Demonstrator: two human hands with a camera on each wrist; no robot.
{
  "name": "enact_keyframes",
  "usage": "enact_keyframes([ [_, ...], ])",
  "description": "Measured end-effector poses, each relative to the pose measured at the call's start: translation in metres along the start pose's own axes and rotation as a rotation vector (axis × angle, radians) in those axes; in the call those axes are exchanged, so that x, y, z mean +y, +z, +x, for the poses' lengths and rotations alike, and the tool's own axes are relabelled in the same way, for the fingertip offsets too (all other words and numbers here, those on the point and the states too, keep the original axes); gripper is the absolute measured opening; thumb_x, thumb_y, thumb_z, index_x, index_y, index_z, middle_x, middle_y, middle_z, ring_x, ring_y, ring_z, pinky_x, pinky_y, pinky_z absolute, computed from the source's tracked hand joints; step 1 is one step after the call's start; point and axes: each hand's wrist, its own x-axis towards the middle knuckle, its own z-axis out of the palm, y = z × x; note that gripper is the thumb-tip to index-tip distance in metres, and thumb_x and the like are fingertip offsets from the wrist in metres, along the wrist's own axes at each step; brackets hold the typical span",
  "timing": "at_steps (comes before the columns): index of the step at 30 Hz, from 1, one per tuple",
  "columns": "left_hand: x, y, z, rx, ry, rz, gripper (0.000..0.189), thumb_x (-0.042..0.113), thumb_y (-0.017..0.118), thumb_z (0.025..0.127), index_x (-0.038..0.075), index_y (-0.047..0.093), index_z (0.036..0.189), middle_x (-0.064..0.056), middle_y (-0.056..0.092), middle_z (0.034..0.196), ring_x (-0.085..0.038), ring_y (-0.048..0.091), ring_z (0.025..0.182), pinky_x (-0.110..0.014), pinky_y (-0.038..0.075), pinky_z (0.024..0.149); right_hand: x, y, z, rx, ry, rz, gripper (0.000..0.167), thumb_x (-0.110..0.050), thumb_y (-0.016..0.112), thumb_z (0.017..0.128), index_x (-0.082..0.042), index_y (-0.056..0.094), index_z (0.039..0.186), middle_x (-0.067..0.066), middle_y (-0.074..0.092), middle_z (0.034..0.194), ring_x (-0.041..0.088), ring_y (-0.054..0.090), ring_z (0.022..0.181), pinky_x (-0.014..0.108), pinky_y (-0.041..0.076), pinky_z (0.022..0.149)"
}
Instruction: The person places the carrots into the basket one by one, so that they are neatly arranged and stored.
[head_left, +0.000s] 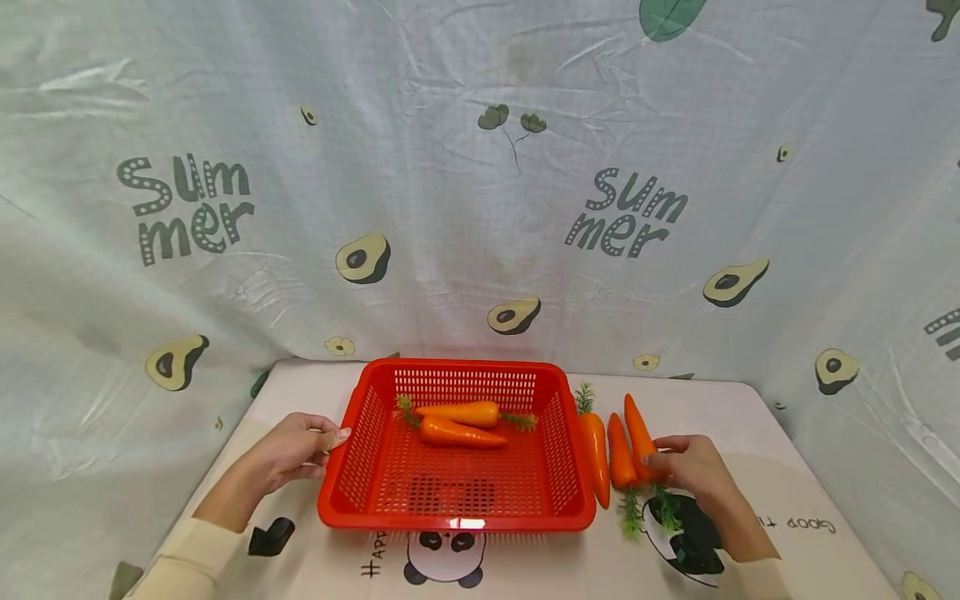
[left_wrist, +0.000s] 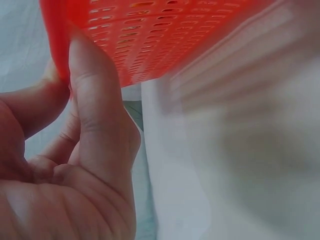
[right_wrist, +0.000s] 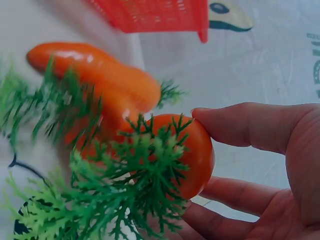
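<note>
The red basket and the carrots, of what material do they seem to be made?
Red basket: probably moulded plastic, glossy; its rim shows a bright highlight, its walls regular slots. Carrots: smooth, shiny, perhaps plastic or coated foam; reflections alone cannot settle which.

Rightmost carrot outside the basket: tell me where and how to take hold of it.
Pinch the rightmost carrot by its thick end, near the greens, coming from the right, as the right hand does: that rounded end probably holds better than the tapered tip, and another carrot lies close on its left.

The right wrist view's top edge crops the red basket [right_wrist: 159, 16].
</note>
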Motion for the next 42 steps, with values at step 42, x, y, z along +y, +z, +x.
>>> enact_keyframes([
  [42,-0.001,0.001,0.002,-0.015,0.005,-0.037,0.032,0.024,0.063,0.105,-0.006,0.062,0.117,-0.004,0.064,0.086,-0.017,0.059,0.076,-0.028,0.059,0.066,-0.081,0.026,-0.011,-0.178,-0.21,0.025,0.047,-0.015,0.079,0.089,0.006,0.068,0.129,0.019,0.074,0.12,0.023,0.075,0.092,0.041,0.064,0.083],
])
